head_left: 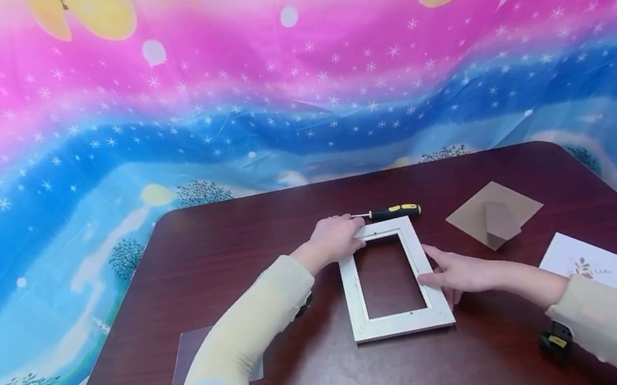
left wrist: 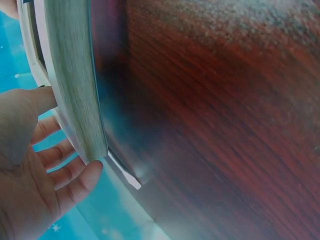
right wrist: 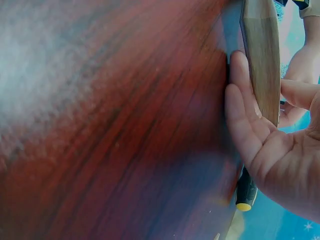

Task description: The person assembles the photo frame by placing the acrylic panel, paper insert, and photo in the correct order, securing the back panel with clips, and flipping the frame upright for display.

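A white wooden picture frame (head_left: pixel 404 323) with an open middle is held between both hands over the dark table. My left hand (head_left: pixel 335 239) grips its far left corner, thumb on the inner side and the other fingers around the outer edge, as the left wrist view shows. On the frame's right side, my right hand (head_left: pixel 459 271) holds the rail, with the thumb on top and fingers reaching underneath in the right wrist view. Just beyond the frame's far edge lies a screwdriver (head_left: pixel 397 211) with a black and yellow handle, its shaft pointing towards my left hand.
To the right lies a brown backing board (head_left: pixel 468 219) with a folded flap on it. Nearer, a white card (head_left: pixel 560 252) with a printed design is partly covered by my right forearm. A clear sheet (head_left: pixel 189 355) lies under my left forearm. Patterned cloth (head_left: pixel 291 86) hangs behind the table.
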Demonstrator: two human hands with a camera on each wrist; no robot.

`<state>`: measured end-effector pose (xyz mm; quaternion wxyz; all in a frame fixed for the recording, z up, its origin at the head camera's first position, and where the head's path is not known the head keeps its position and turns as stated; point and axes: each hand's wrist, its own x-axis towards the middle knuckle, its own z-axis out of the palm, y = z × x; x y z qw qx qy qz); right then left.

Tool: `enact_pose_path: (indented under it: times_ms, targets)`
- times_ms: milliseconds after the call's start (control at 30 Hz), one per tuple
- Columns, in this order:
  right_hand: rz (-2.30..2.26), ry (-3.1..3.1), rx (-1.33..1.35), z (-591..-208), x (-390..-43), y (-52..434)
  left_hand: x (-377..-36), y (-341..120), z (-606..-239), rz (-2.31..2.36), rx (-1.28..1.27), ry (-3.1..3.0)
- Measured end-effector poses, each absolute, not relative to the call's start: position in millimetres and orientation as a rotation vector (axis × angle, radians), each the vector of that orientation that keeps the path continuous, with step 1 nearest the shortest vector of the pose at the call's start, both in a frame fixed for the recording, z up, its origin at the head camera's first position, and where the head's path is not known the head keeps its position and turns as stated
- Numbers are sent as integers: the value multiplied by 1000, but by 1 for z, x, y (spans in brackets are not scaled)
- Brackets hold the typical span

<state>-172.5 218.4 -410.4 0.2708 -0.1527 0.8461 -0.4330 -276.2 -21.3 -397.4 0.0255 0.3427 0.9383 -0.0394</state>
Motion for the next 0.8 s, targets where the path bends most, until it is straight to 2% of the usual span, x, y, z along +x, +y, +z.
enact_pose_path:
  times_ms: [800]
  targets:
    - [-1166, 2261, -531, -420, -175, 225, -277, -23, -414, -140, 1067, 2912]
